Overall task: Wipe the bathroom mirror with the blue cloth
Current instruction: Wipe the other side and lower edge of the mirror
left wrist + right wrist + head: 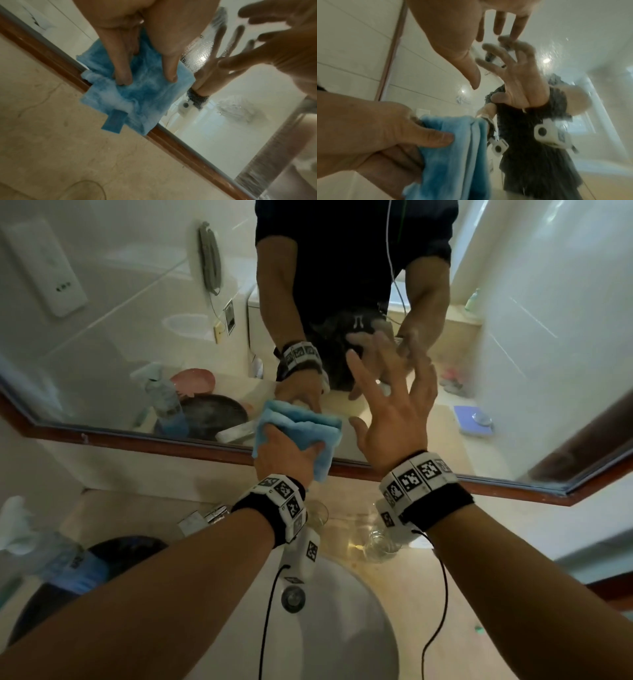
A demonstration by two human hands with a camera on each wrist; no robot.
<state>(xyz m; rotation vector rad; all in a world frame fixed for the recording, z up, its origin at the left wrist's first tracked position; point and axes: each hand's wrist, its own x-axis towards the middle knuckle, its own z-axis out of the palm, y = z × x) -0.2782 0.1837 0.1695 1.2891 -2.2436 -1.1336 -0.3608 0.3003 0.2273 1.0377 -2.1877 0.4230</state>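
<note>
The bathroom mirror point(137, 320) has a brown wooden frame point(137, 440) and shows droplets and haze point(205, 58). My left hand point(287, 450) grips the folded blue cloth point(301, 426) and holds it against the glass at the mirror's lower edge. Part of the cloth point(140, 92) hangs over the frame, with its tag below. The thumb lies across the cloth point(453, 155). To the right, my right hand point(394, 405) is up at the glass, fingers spread and holding nothing. Its fingertips point(513, 35) meet their reflection.
Below the mirror lies a marble counter point(479, 559) with a white sink basin point(342, 628), a tap point(301, 549) and a clear glass point(380, 542). A spray bottle point(44, 553) and a dark bowl point(113, 549) stand at the left. A socket panel point(51, 268) is on the wall.
</note>
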